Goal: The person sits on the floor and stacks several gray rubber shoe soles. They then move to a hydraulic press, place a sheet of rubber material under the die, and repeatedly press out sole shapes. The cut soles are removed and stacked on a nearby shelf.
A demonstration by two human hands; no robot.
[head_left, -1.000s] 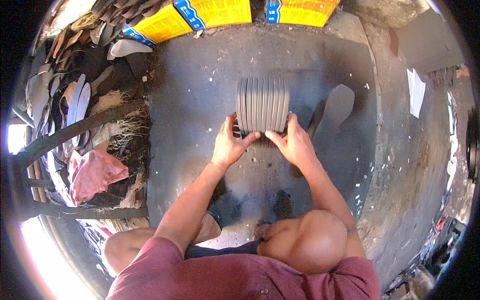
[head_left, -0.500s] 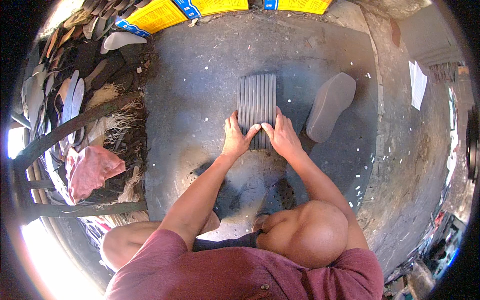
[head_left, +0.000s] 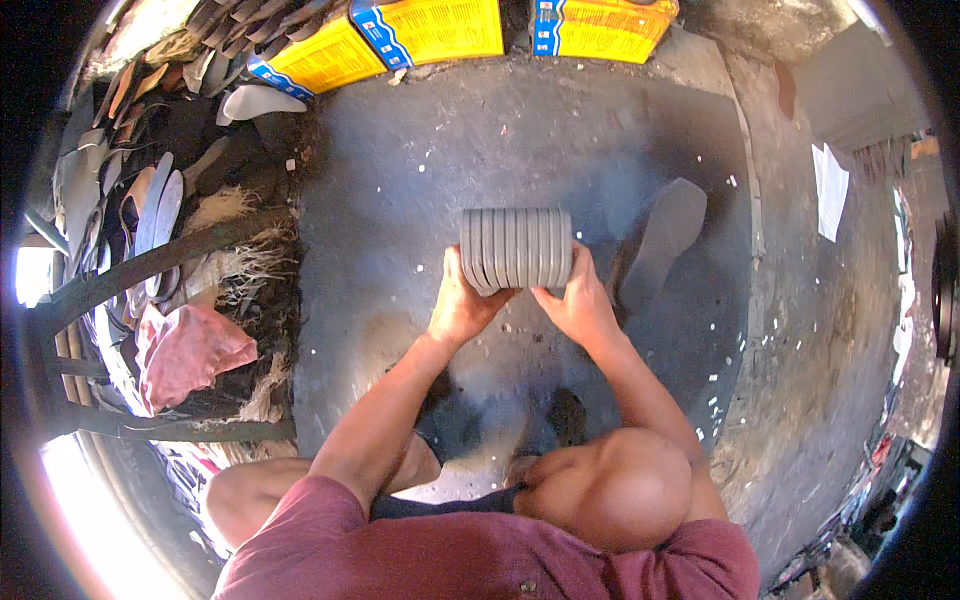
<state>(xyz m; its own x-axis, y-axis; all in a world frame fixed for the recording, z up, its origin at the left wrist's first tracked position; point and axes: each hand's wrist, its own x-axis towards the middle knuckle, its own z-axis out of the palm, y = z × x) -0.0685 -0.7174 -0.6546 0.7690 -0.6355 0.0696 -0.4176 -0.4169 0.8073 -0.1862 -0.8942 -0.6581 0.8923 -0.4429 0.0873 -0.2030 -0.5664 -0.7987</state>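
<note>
Head view: we see the left hand (head_left: 462, 308) and right hand (head_left: 578, 306) clamped on the near ends of a sole stack (head_left: 516, 248), held on edge between them over the slab (head_left: 400, 180). We count about nine grey soles in it, edges blur. We judge it light, rubbery and bendy, likely to fan or slip apart; best gripped by squeezing both flat sides. One loose sole (head_left: 662, 240) lies just right of the right hand. Three yellow boxes (head_left: 430, 28) sit well beyond the hands. One pink rag (head_left: 188, 350) is far left.
</note>
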